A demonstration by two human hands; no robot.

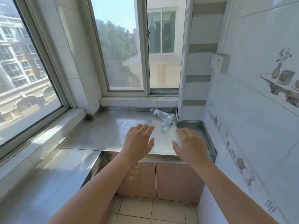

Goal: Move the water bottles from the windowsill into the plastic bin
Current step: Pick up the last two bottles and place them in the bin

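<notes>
Two clear plastic water bottles lie on their sides on the steel counter [103, 131] below the window. One bottle [159, 113] lies near the back edge, the other [167, 123] crosses in front of it, close to the right corner. My left hand [139, 140] hovers over the counter, fingers apart, left of the nearer bottle. My right hand [190, 143] is also open, just right of and in front of that bottle. Neither hand touches a bottle. No plastic bin is in view.
A tiled windowsill ledge [139, 101] runs under the sliding window. A tiled wall with a socket [220, 62] stands on the right. Brown cabinet doors [169, 180] sit under the counter, and a lower steel surface [53, 183] extends to the left.
</notes>
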